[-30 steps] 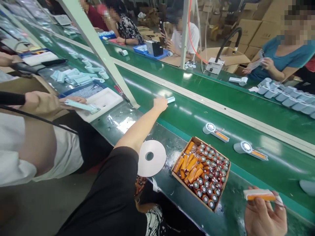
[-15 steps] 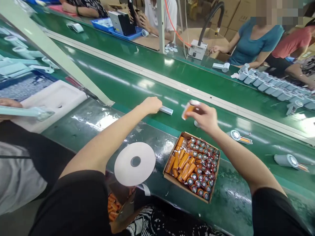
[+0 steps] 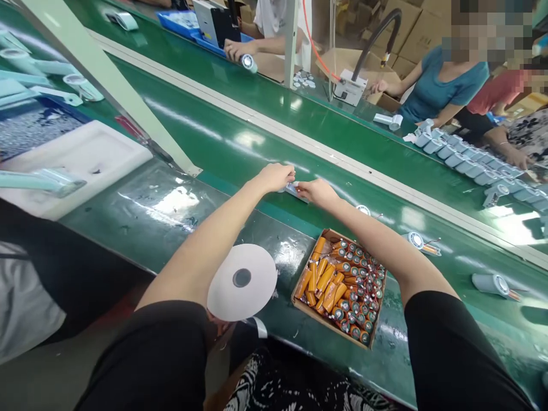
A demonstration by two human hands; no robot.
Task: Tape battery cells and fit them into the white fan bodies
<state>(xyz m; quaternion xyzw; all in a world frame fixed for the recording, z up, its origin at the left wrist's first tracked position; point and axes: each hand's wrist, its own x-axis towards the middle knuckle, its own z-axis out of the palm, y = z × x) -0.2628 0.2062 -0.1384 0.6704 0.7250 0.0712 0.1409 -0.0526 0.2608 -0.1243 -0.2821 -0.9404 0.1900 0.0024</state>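
Note:
My left hand point(image 3: 277, 177), fingers closed, grips a pale blue plastic handle housing point(image 3: 299, 194) above the green belt. The housing's near end shows between my hands, and the rest is hidden by my fingers. My right hand point(image 3: 320, 194) is pinched at the housing's top, fingertips close to my left ones. What those fingertips hold is hidden. In front of my right forearm, an open cardboard box point(image 3: 296, 301) is filled with orange-wrapped batteries point(image 3: 327, 279) with wires. Left of the box lies a big white roll of tape or film point(image 3: 260, 302) with a dark centre.
Along the belt point(image 3: 240, 128), two pale blue housings with orange batteries point(image 3: 416, 240) point(image 3: 492, 283) lie to the right. A slanted pale post point(image 3: 115, 85) rises at left beside a white tray point(image 3: 124, 145). Co-workers sit across the belt, near rows of pale blue parts point(image 3: 466, 154).
My right hand has moved left, carrying an orange battery with a white piece to the housing in my left hand. The battery is now out of sight. My left hand has shifted slightly right.

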